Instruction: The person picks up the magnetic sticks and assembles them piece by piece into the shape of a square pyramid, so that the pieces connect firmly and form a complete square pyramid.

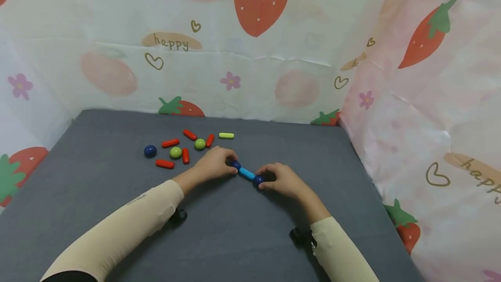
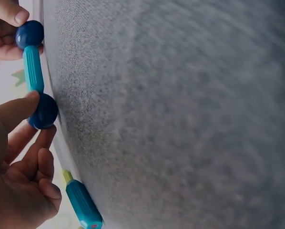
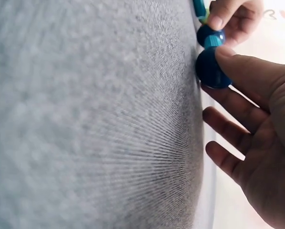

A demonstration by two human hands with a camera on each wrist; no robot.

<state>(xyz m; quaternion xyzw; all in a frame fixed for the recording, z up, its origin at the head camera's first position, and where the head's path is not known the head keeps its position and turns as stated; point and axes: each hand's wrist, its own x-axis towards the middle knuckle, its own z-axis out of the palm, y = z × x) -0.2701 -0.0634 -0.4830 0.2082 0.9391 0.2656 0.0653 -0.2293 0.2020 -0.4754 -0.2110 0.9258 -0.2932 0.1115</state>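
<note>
Spanning the space between the left hand (image 1: 216,162) and the right hand (image 1: 282,180), a light-blue rod (image 1: 247,173) meets a left-end ball (image 1: 236,165) and a right-end ball (image 1: 258,181), both dark blue. The left hand pinches the left-end ball between thumb and fingers, its remaining fingers loosely bent in the left wrist view; the right hand pinches the right-end ball between thumb and forefinger, its other fingers held apart in the right wrist view. The row slants, the left hand's end lying farther from the person than the right hand's; whether it touches the gray bench (image 1: 235,238) cannot be told. Just beyond the left hand and to its left lie the loose pieces: five red rods (image 1: 185,156), two green balls (image 1: 200,144) set among them, and, farthest to the left of the hand, a single loose blue ball (image 1: 150,151). A yellow-green rod (image 1: 226,135) lies directly beyond the left hand, apart from the red ones. Near the left hand, the left wrist view also shows a teal rod (image 2: 84,205) with a small yellow-green part at one end; whether the two are joined is unclear. Behind each hand, a pale sleeve (image 1: 156,208) covers the forearm, with a dark device (image 1: 299,237) under the right wrist and another under the left. Well beyond both hands rises a strawberry-printed cloth (image 1: 254,86).
</note>
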